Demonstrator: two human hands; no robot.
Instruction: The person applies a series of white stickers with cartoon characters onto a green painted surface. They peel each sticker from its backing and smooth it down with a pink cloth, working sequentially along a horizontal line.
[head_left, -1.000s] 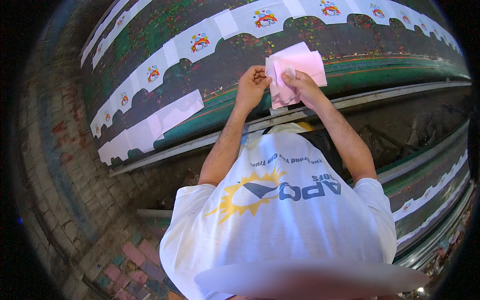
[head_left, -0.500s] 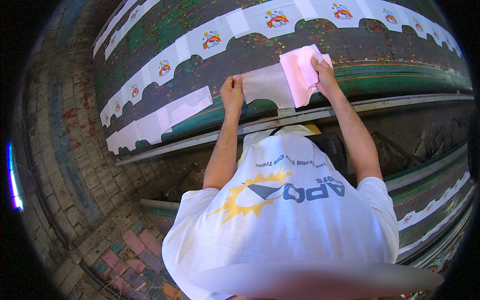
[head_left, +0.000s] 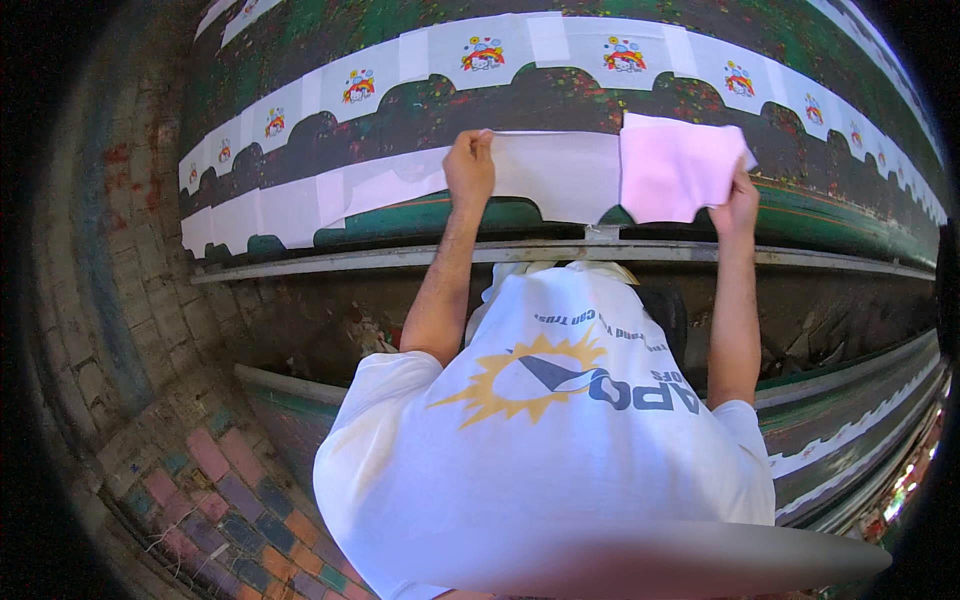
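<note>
My left hand (head_left: 469, 170) pinches the upper left corner of a thin white cut piece (head_left: 560, 172), cloth-like, with curved notches in its near edge. That piece lies stretched along the near side of the long table. In my right hand (head_left: 738, 200) is a bundle of pale pink cut pieces (head_left: 675, 172), gripped at its right edge. The bundle covers the white piece's right end. Left of my left hand, a row of blank white pieces (head_left: 285, 212) lies edge to edge, partly overlapping.
Farther back on the green and dark table (head_left: 400, 105) runs a row of white pieces with colourful cartoon prints (head_left: 625, 55). A metal rail (head_left: 400, 262) edges the table's near side. Another table with white pieces (head_left: 840, 450) stands behind at right. Brick paving (head_left: 240, 490) lies at left.
My right hand has moved right with the pink bundle, which is now squarer to the table. The white piece is straighter and lines up with the near row. The whole view has shifted.
</note>
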